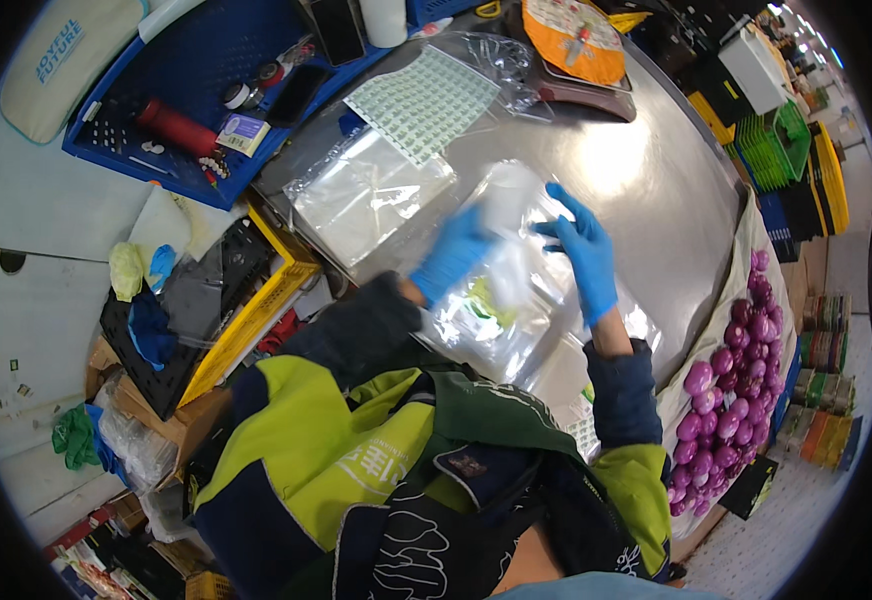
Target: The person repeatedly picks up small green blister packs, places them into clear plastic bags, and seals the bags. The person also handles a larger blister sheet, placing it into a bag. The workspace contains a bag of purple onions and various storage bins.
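Observation:
Blue gloves cover both hands above a metal table (676, 187). My left hand (452, 255) is motion-blurred, with its fingers against a blurred white object (509, 201); its grip is unclear. On the other side of that object, my right hand (584, 251) has its fingers spread and bent, with nothing visible between them. Below the hands lie shiny clear plastic bags (511, 352), and a yellow-green print (487, 300) shows on them. A stack of clear bags (368, 195) lies to the left, partly under a sheet of small green-and-white labels (425, 101).
A scale (586, 101) carries an orange package (578, 45). A blue crate (203, 176) with phones and a red bottle (177, 127) stands at upper left, a yellow-edged crate (237, 322) below it. Purple onions (728, 420) lie on pale cloth at the right edge.

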Demonstrator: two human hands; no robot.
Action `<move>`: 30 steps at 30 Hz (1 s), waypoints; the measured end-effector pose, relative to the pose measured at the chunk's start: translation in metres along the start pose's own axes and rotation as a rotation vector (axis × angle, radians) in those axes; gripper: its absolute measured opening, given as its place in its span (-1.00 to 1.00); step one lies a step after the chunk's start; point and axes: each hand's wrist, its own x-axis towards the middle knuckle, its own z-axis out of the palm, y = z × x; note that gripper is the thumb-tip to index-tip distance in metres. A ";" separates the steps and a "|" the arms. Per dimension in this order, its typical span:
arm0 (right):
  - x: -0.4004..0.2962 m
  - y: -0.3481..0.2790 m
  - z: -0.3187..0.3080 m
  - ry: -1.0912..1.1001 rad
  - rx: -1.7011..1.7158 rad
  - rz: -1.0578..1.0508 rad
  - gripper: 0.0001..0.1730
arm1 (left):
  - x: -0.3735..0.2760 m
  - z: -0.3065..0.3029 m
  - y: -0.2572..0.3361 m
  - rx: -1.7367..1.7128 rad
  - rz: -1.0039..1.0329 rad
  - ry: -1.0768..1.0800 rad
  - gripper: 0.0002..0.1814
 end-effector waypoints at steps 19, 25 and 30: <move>0.322 0.175 0.125 0.108 0.352 0.591 -0.54 | 0.027 -0.249 -0.056 1.328 -0.155 0.380 -0.26; 0.372 0.210 0.164 0.022 0.118 0.359 -0.51 | -0.029 -0.200 -0.002 0.921 -0.244 0.477 -0.23; 0.350 0.177 0.129 -0.181 0.420 0.533 -0.53 | -0.136 -0.212 0.052 0.425 -0.139 0.655 -0.26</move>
